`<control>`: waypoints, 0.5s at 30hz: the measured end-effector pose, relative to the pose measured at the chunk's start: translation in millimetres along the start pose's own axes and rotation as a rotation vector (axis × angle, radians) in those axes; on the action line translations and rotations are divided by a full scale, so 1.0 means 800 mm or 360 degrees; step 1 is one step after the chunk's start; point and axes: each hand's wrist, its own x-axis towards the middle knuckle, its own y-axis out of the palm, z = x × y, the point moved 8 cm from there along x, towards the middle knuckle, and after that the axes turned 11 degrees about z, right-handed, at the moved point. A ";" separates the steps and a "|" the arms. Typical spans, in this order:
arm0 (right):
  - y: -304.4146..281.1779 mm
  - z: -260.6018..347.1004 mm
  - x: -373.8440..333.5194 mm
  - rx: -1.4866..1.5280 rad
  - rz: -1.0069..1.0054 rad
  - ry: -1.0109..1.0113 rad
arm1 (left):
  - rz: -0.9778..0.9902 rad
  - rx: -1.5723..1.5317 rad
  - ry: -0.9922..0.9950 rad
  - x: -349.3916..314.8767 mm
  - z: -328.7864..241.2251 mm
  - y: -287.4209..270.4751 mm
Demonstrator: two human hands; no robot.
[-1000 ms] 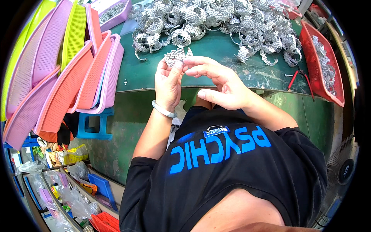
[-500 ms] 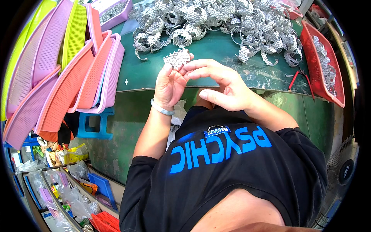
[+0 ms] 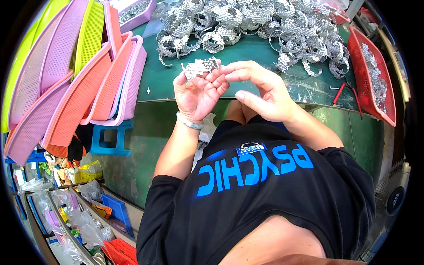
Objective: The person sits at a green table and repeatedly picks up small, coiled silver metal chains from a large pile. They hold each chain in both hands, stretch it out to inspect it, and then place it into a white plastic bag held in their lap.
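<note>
My left hand (image 3: 194,98) is palm up over the front edge of the green table, its fingers holding a short silver band of small linked metal pieces (image 3: 198,68). The band lies across the fingertips, and its right end looks darker. My right hand (image 3: 267,90) is just to the right, fingers stretched toward the left fingertips and thumb held apart. Nothing shows in its grasp, and I cannot tell whether its fingertips touch the left hand. Beyond both hands lies a large heap of similar curled silver bands (image 3: 265,28).
A red basket (image 3: 357,66) of silver bands stands at the table's right end, beside red-handled pliers (image 3: 339,94). Colourful plastic baskets (image 3: 79,97) are stacked at left, above a blue stool (image 3: 111,139). A small silver cross-shaped piece (image 3: 148,91) lies on the green table (image 3: 163,84).
The silver band has turned in my left hand, so its darker right end now shows. My left fingers have opened out a little. The whole view has shifted slightly.
</note>
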 end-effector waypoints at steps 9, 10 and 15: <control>-0.016 -0.033 0.013 0.0001 -0.0055 0.0331 | -0.0307 0.0325 -0.0370 -0.007 0.013 -0.017; -0.015 -0.039 0.017 0.0031 -0.0014 0.0362 | -0.0384 0.0427 -0.0449 -0.011 0.014 -0.025; 0.002 -0.069 0.021 0.0518 0.0207 0.0582 | -0.0789 0.1035 -0.0711 -0.021 0.010 -0.040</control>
